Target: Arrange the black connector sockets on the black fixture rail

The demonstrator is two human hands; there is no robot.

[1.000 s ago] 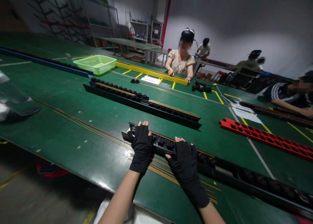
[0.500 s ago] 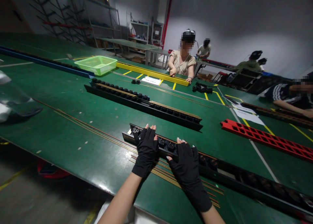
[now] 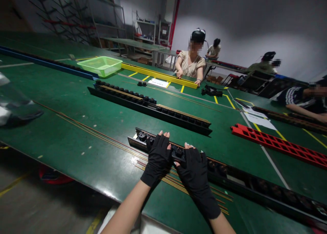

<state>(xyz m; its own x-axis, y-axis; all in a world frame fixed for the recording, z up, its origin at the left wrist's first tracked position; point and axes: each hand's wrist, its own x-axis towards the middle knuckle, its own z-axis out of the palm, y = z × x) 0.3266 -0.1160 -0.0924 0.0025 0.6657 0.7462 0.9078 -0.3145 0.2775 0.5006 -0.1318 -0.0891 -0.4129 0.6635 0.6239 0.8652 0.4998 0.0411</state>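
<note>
A long black channel rail (image 3: 133, 142) lies slantwise on the green table in front of me, with black block-like parts (image 3: 142, 136) set inside it. Over its left section rests my left hand (image 3: 159, 150) in a black fingerless glove, fingers across the channel and thumb side hidden. Just to the right, my right hand (image 3: 193, 167), gloved alike, grips the same rail with fingertips on the far side and thumb at the near wall. Thin brass-coloured rods (image 3: 175, 183) lie beside the rail, partly under both wrists.
Beyond it lies another black rail (image 3: 153, 114) with blocks and rods. A green basket (image 3: 102, 70), a yellow rail (image 3: 158, 76) and a red slotted rail (image 3: 270, 143) stand farther off. A co-worker (image 3: 190, 63) holds the yellow rail. Loose rods (image 3: 87, 127) extend left.
My left hand has slid a little to the right along the rail, closer to my right hand, uncovering more blocks at the left end. My right hand stays in place.
</note>
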